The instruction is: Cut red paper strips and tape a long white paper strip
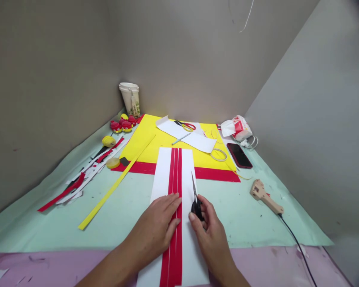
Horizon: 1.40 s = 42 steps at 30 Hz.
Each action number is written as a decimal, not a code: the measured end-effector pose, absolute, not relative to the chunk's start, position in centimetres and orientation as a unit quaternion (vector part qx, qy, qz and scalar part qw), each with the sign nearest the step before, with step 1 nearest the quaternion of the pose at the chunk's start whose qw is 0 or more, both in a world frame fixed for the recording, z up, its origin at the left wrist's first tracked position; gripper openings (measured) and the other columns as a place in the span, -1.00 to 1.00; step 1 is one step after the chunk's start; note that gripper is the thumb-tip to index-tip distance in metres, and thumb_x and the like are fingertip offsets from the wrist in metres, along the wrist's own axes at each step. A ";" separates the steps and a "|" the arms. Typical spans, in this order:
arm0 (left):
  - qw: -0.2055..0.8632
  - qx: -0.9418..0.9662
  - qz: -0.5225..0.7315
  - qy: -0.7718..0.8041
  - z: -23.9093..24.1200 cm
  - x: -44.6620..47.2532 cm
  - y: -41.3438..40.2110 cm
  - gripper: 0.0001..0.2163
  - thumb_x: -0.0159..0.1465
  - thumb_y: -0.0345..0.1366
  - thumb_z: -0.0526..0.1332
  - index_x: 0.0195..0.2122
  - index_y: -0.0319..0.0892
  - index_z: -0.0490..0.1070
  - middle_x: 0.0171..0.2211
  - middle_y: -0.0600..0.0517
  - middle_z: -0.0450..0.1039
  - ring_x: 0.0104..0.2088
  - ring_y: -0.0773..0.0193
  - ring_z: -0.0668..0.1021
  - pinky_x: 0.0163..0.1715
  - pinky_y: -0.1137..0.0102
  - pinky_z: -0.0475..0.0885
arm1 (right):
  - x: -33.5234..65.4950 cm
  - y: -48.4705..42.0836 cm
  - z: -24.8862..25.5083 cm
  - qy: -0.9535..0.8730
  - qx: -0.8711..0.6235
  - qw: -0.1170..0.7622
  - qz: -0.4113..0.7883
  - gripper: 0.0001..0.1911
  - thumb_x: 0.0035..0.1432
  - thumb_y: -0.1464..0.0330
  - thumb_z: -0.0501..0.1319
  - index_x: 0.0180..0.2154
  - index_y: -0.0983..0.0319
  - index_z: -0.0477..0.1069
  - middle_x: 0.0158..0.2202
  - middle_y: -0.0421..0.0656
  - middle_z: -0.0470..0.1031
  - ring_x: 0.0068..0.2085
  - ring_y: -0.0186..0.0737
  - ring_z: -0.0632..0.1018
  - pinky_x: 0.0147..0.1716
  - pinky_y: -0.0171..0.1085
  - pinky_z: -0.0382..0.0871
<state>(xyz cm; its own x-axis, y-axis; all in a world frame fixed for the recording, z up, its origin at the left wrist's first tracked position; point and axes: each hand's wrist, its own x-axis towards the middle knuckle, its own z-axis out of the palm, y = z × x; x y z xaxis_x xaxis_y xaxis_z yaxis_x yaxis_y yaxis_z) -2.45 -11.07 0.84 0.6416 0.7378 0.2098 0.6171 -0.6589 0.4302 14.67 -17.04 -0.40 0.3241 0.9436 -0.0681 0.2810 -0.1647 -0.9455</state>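
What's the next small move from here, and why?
I'd probably smooth the red strips toward their far ends with the left hand: its fingers already lie on them, thin pale gaps show between them, and the right hand holds the black scissors beside them, pointing away.

My left hand (158, 220) rests on the strips (180, 171), which run lengthwise along the card (191, 249). To its right, my right hand (215, 236) has scissors (196, 206) above the card. Sheets (142, 131) lie beyond. Rightward sits the glue gun (265, 196), the phone (239, 155) behind it; leftward, scraps (68, 192), the cup (129, 99) behind them.
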 end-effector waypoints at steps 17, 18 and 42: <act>0.217 0.914 0.040 0.342 0.0 -2.5 -10.6 -0.29 0.27 0.08 0.16 0.33 -0.21 0.06 0.37 -0.15 -0.07 0.35 -0.01 0.06 0.30 0.08 0.08 | 14.9 -17.0 -0.4 -0.476 -0.673 0.438 0.358 -0.45 0.22 0.16 0.16 0.19 0.19 0.21 0.02 -0.06 0.49 0.01 -0.11 0.50 -0.12 -0.25 0.43; 0.215 0.915 0.044 0.338 0.0 -2.5 -10.5 -0.29 0.27 0.08 0.15 0.33 -0.21 0.07 0.36 -0.16 -0.06 0.35 -0.02 0.06 0.30 0.09 0.08 | 14.9 -17.0 -0.5 -0.476 -0.673 0.439 0.357 -0.45 0.21 0.16 0.16 0.19 0.19 0.21 0.02 -0.06 0.49 0.02 -0.11 0.49 -0.12 -0.25 0.43; 0.206 0.918 0.047 0.335 0.1 -3.1 -10.1 -0.09 0.13 0.31 0.08 0.34 -0.26 0.04 0.36 -0.23 -0.11 0.35 -0.07 0.03 0.29 0.02 0.08 | 15.5 -16.8 -0.5 -0.540 -0.690 0.413 0.247 -0.49 0.24 0.22 0.12 0.19 0.22 0.20 0.02 -0.02 0.46 -0.08 -0.14 0.54 -0.22 -0.27 0.48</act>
<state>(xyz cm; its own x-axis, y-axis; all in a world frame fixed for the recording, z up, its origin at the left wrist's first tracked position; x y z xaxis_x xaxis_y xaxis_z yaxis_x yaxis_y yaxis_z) -3.08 -10.10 0.11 0.7714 0.6343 -0.0511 0.5953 -0.6909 0.4102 15.55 -16.83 -0.53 0.2951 0.9496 0.1052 0.5410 -0.0753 -0.8376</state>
